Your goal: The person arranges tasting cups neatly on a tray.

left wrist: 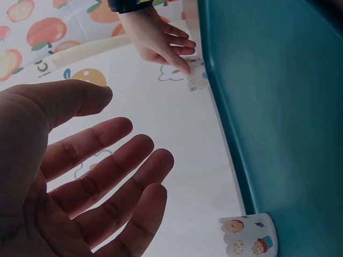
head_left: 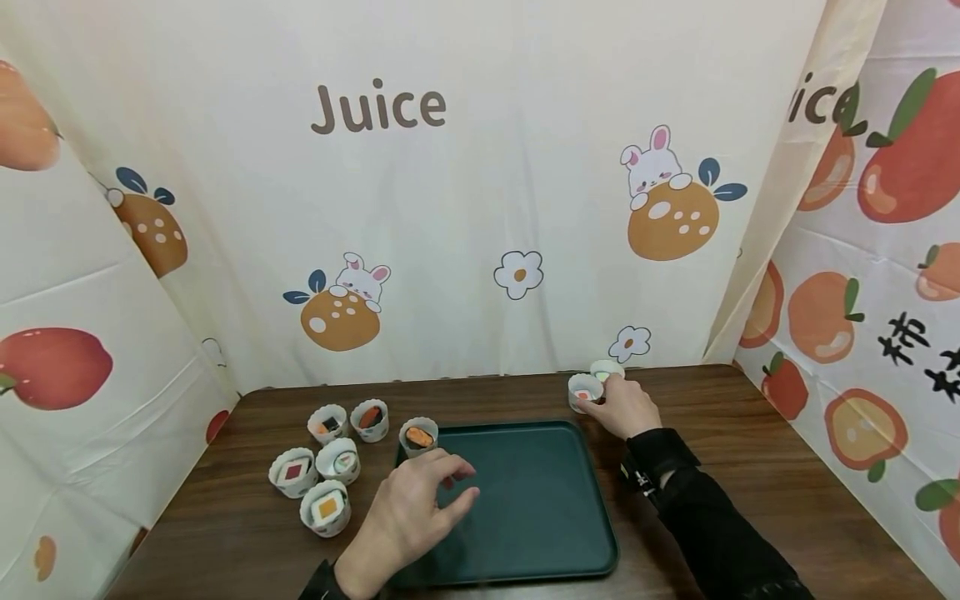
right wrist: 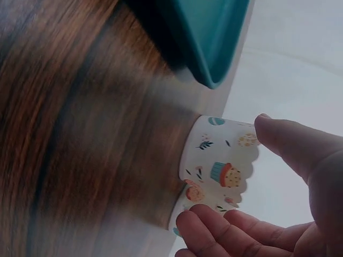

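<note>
The right hand (head_left: 622, 406) is near the far right part of the brown wooden tabletop (head_left: 765, 467), around the front cup (right wrist: 214, 152), which is white, scalloped and printed with cupcakes and leaves. The thumb lies at its rim and the bent fingers at the opposite side, spread about as wide as the cup; whether they pinch it I cannot tell. This cup stands upright beyond the far right corner of the green tray (head_left: 525, 500). The rear cup (head_left: 606, 367) stands close behind and slightly to the right, partly hidden by the hand.

The left hand (head_left: 420, 508) hangs over the left part of the tray, fingers loosely spread, the thumb apart from them. Just beyond it the corner cup (head_left: 418, 436), with an orange-topped piece inside, stands at the tray's far left corner and seems to sit within the rim.

Left of the tray, five more cups (head_left: 337, 462) stand upright in a cluster, each with a small sushi-like piece, one centred yellow, another dark red. Behind the tabletop a cream curtain (head_left: 465, 192) bears the word "Juice", rabbits on orange fruit, and flowers. A black sleeve (head_left: 720, 525) covers the right forearm
</note>
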`<state>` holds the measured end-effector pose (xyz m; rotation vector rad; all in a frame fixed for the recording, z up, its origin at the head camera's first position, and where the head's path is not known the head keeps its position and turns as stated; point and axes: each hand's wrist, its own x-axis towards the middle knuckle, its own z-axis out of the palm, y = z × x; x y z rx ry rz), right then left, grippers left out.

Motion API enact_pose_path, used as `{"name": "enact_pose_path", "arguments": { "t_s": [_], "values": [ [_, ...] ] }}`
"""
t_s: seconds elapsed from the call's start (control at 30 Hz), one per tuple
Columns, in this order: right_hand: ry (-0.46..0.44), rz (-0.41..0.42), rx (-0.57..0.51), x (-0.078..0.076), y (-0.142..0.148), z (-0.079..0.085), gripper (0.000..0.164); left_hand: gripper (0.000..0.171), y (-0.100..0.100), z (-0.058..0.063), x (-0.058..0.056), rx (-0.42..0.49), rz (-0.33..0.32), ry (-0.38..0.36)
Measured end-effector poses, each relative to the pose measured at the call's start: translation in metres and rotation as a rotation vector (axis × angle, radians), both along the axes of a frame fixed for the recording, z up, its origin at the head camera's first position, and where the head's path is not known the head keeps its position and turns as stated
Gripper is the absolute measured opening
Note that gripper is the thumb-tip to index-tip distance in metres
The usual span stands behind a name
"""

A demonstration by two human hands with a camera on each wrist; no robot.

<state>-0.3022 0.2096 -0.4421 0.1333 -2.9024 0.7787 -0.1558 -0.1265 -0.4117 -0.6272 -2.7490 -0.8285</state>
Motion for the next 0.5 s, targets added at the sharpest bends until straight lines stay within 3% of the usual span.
{"name": "enact_pose_path", "arguments": {
  "t_s": [0.5],
  "values": [
    [-0.059,-0.028,-0.022,-0.012,-0.008,-0.006,0.052,0.011,0.0,-0.002,-0.002,0.013,-0.019,-0.006]
  ]
}}
